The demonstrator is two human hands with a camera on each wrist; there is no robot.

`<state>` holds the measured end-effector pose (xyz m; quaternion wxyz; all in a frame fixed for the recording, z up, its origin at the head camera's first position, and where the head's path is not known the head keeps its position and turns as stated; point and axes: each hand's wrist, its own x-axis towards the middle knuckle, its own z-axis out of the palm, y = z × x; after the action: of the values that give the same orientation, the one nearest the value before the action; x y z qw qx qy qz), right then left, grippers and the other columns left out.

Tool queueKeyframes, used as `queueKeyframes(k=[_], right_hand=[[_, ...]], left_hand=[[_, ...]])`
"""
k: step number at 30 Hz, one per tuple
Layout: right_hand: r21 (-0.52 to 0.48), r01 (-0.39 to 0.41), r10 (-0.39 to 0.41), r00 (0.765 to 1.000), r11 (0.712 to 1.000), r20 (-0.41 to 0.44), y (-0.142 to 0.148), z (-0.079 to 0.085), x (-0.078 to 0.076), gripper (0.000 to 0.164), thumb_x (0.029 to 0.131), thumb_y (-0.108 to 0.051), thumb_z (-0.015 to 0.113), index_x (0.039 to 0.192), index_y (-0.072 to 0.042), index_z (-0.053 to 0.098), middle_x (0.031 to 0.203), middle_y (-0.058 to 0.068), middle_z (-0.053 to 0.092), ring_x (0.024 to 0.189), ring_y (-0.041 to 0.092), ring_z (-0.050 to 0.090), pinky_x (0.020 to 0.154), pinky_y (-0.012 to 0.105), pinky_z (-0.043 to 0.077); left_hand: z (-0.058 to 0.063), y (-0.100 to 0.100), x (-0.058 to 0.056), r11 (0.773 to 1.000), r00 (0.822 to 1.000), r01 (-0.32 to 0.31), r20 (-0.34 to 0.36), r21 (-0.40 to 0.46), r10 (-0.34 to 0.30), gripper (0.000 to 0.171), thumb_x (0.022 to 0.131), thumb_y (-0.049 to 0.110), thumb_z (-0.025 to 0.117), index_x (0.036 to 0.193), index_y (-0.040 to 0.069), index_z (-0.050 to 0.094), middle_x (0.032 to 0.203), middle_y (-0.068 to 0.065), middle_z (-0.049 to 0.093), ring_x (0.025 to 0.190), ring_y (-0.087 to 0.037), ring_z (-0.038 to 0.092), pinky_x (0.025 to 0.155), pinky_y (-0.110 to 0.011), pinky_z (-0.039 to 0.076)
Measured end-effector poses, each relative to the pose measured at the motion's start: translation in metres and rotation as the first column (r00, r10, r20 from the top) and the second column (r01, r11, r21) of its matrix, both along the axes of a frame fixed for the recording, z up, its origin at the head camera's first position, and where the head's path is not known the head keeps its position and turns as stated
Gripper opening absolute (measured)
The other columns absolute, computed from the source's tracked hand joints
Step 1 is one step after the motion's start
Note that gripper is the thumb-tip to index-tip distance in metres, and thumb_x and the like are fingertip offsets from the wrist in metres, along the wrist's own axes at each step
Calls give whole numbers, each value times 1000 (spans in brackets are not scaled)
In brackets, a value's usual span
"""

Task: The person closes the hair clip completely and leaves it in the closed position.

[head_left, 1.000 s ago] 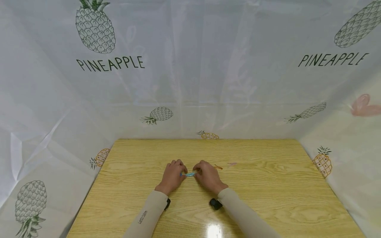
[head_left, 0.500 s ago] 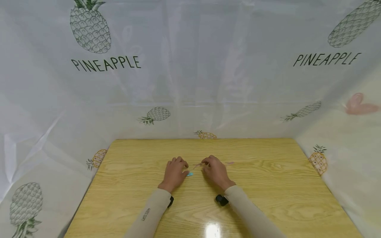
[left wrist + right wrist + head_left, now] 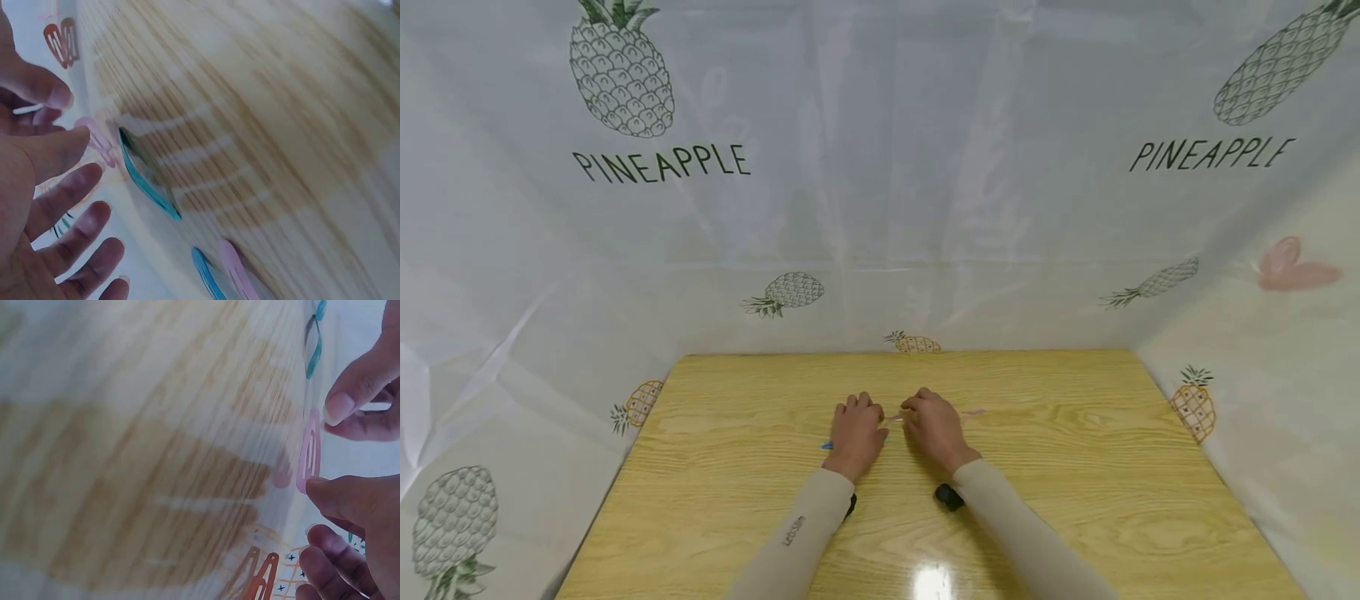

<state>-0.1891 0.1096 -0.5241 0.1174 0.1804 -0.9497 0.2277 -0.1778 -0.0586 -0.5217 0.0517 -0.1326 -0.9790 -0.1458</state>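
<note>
A pink snap hair clip [image 3: 309,453] stands between my hands, its lower end at the thumb of my right hand [image 3: 936,425], which pinches it. The thumb of my left hand [image 3: 857,437] comes right up to the clip's other end. Its remaining fingers [image 3: 87,222] are spread and relaxed. From the left wrist, the same pink clip [image 3: 97,142] shows just beyond the left thumb. In the head view it is only a thin pale strip between the hands. A teal hair clip [image 3: 147,181] lies on the table beside the left hand.
An orange hair clip [image 3: 261,581] lies near the right hand. A blue clip [image 3: 207,274] and another pink clip [image 3: 239,269] lie side by side on the glossy wooden table [image 3: 1075,500], which reflects things. White pineapple-print sheeting [image 3: 880,167] surrounds the table.
A second ago both hands were at the blue and teal clips. The right hand left them and took a clip at the right; the left hand has since shifted right to meet it.
</note>
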Motion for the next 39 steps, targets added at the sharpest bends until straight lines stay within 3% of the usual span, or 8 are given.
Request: queueKeyframes(k=[8, 17, 23, 34, 39], right_hand=[[60, -4, 5, 1000, 998, -21, -7, -1, -5, 14, 87, -6, 87, 100, -6, 82, 92, 5, 66, 84, 25, 66, 80, 46, 59], [117, -26, 26, 1000, 993, -4, -14, -2, -6, 6, 89, -4, 85, 86, -8, 82, 84, 3, 64, 78, 23, 63, 72, 39, 58], [130, -27, 27, 1000, 991, -4, -15, 0, -7, 5, 90, -6, 84, 86, -8, 82, 85, 2, 64, 80, 22, 64, 73, 38, 58], [71, -68, 68, 998, 995, 2, -9, 6, 2, 6, 89, -11, 87, 88, -9, 81, 86, 1, 65, 78, 19, 63, 70, 32, 58], [64, -75, 75, 997, 995, -8, -7, 12, 9, 8, 88, -11, 88, 86, -11, 80, 87, 1, 65, 79, 20, 64, 71, 33, 59]], left_hand=[[3, 8, 0, 999, 1000, -4, -19, -49, 3, 16, 92, 27, 86, 98, 14, 78, 100, -4, 59, 96, -25, 52, 90, -44, 47], [2, 15, 0, 997, 999, 0, -33, -82, -2, 12, 92, 23, 86, 95, 15, 78, 98, -3, 59, 94, -23, 53, 88, -41, 47], [2, 17, -2, 994, 998, 2, -62, -105, -9, 10, 91, 21, 86, 89, 16, 78, 96, -1, 58, 92, -22, 53, 88, -39, 47], [6, 9, 5, 1000, 990, 29, -140, -7, -29, 4, 91, 17, 86, 94, 16, 83, 97, 1, 64, 90, -21, 56, 88, -41, 49], [6, 2, 10, 999, 986, 36, -161, 10, -34, 18, 93, 25, 84, 105, 15, 76, 104, -2, 66, 96, -23, 58, 90, -42, 50]])
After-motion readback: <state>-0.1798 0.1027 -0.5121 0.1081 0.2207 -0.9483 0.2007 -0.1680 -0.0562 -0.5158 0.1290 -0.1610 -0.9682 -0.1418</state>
